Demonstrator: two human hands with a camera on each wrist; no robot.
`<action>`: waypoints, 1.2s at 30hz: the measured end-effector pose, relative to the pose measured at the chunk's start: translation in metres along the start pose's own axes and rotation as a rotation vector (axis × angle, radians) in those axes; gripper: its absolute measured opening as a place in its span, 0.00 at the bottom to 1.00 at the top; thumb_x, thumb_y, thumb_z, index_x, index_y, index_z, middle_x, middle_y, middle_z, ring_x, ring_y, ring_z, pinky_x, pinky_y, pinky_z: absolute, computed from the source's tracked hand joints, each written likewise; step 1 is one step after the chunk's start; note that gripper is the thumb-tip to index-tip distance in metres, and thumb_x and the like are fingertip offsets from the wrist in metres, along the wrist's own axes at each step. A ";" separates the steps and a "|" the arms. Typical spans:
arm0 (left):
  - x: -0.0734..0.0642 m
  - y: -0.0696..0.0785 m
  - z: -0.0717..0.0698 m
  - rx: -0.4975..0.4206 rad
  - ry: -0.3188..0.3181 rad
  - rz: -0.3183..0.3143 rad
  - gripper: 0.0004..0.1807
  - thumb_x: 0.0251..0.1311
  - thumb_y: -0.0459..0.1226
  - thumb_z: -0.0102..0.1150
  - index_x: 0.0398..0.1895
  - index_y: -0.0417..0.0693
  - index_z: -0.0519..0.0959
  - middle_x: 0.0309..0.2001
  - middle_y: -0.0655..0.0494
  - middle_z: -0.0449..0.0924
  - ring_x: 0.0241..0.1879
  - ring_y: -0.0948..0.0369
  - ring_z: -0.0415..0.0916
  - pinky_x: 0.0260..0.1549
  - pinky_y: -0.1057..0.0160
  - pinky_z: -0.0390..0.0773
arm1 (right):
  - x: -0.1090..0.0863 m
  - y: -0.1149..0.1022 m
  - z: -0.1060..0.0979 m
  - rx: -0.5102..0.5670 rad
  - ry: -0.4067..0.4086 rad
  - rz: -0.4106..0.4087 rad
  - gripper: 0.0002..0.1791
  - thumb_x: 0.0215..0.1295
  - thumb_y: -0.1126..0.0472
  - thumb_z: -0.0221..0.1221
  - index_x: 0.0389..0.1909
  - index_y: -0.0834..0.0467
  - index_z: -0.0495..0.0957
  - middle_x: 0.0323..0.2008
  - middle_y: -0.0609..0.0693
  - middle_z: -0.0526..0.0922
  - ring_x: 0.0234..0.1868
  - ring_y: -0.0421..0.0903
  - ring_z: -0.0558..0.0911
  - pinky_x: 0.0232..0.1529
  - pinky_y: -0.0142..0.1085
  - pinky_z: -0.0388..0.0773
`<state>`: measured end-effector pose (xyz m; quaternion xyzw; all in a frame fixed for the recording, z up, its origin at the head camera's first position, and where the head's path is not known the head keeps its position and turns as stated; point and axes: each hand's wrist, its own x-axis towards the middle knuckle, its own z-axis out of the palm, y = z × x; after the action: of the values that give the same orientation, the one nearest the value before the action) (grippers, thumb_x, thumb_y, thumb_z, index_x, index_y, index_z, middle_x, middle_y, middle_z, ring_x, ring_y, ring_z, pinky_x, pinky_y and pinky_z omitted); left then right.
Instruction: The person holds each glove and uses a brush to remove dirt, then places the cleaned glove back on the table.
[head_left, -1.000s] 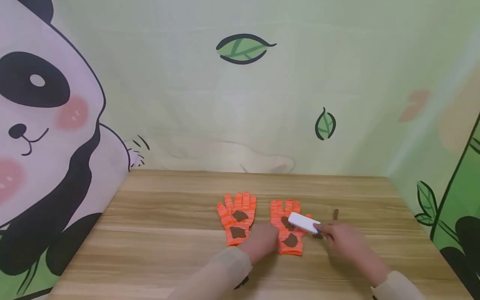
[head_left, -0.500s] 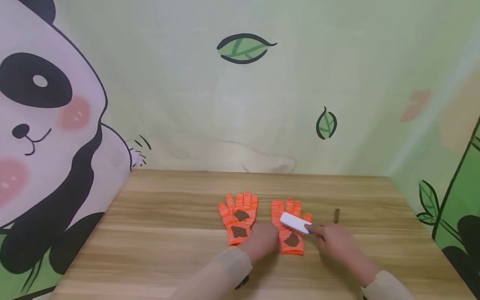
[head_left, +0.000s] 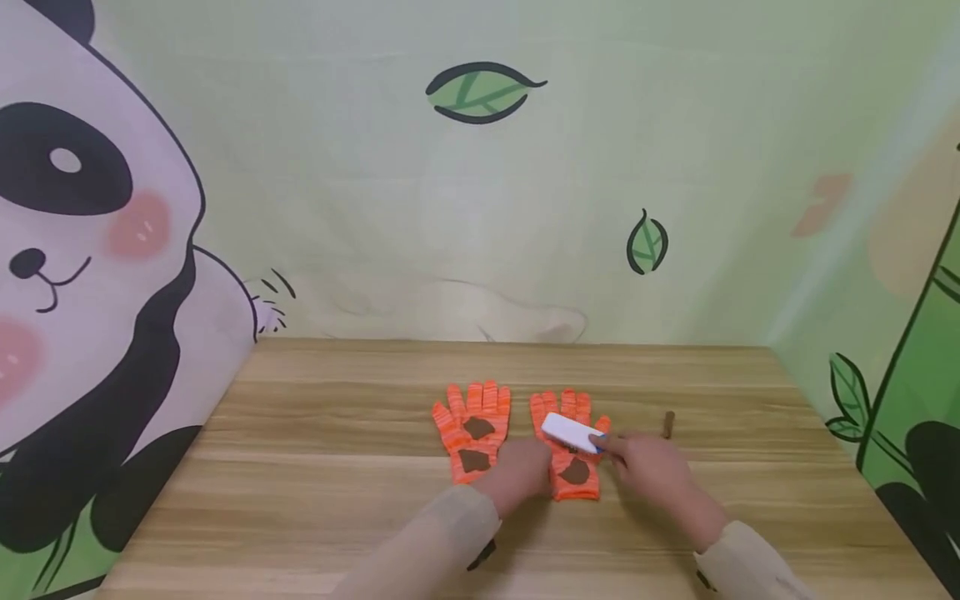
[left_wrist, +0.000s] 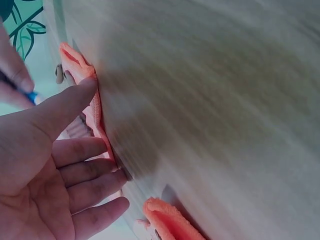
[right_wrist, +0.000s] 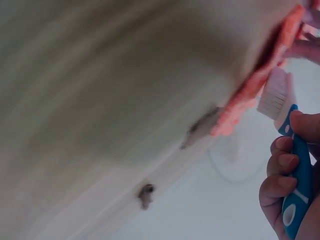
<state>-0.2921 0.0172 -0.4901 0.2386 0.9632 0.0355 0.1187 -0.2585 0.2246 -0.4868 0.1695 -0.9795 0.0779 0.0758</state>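
Two orange knit gloves lie flat on the table, each bearing brown patches. The left glove [head_left: 456, 442] is beside my left hand [head_left: 519, 473], and the right glove [head_left: 581, 407] is between my hands. My left hand rests at the right glove's left edge; in the left wrist view its thumb and fairly straight fingers touch the orange fabric [left_wrist: 98, 107]. My right hand [head_left: 658, 468] grips the blue handle of a white-headed brush [right_wrist: 301, 167]. Over the right glove's palm, the brush head [head_left: 572, 432] hides one brown patch, while a lower patch [head_left: 575, 472] shows near the cuff.
A small brown strip [head_left: 669, 425] lies on the wooden table [head_left: 315, 467] to the right of the gloves. Behind the table hangs a green backdrop [head_left: 360, 192] printed with a panda and leaves.
My right hand and the brush have moved left, from the right glove's thumb side onto its palm. The left hand stays at the glove's edge. The view has shifted slightly.
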 end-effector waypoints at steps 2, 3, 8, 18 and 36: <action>0.001 0.000 0.001 -0.021 -0.006 -0.006 0.14 0.55 0.43 0.73 0.19 0.50 0.79 0.23 0.60 0.74 0.22 0.64 0.64 0.22 0.63 0.70 | -0.005 0.005 0.002 -0.004 -0.011 0.020 0.17 0.67 0.62 0.64 0.55 0.49 0.87 0.36 0.49 0.88 0.26 0.40 0.75 0.23 0.32 0.68; 0.002 -0.001 0.001 -0.031 -0.009 -0.009 0.13 0.55 0.43 0.73 0.19 0.50 0.79 0.23 0.60 0.74 0.22 0.64 0.64 0.23 0.63 0.70 | -0.009 0.009 0.002 -0.003 -0.013 0.032 0.17 0.67 0.63 0.64 0.55 0.50 0.87 0.36 0.49 0.88 0.27 0.40 0.77 0.24 0.33 0.69; 0.006 -0.008 0.005 -0.037 -0.009 -0.005 0.13 0.55 0.45 0.74 0.19 0.53 0.81 0.25 0.62 0.77 0.22 0.65 0.65 0.24 0.64 0.71 | -0.028 0.022 -0.008 0.016 0.027 0.060 0.17 0.64 0.65 0.66 0.54 0.50 0.88 0.29 0.47 0.84 0.22 0.39 0.69 0.21 0.32 0.64; 0.012 -0.006 0.007 0.102 0.007 0.110 0.35 0.52 0.59 0.75 0.61 0.56 0.82 0.64 0.60 0.82 0.56 0.61 0.82 0.41 0.60 0.86 | -0.008 0.003 -0.008 0.047 0.042 0.042 0.17 0.67 0.63 0.64 0.56 0.52 0.87 0.41 0.53 0.90 0.27 0.43 0.80 0.24 0.34 0.70; 0.018 -0.014 -0.003 -0.046 -0.040 0.138 0.16 0.58 0.50 0.74 0.25 0.52 0.80 0.40 0.58 0.88 0.35 0.63 0.80 0.35 0.67 0.77 | -0.005 0.006 -0.014 0.013 -0.017 0.102 0.17 0.68 0.63 0.63 0.57 0.52 0.86 0.36 0.54 0.89 0.22 0.40 0.70 0.20 0.33 0.63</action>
<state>-0.3148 0.0132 -0.4928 0.3024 0.9408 0.0609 0.1404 -0.2541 0.2341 -0.4750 0.1204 -0.9870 0.0868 0.0624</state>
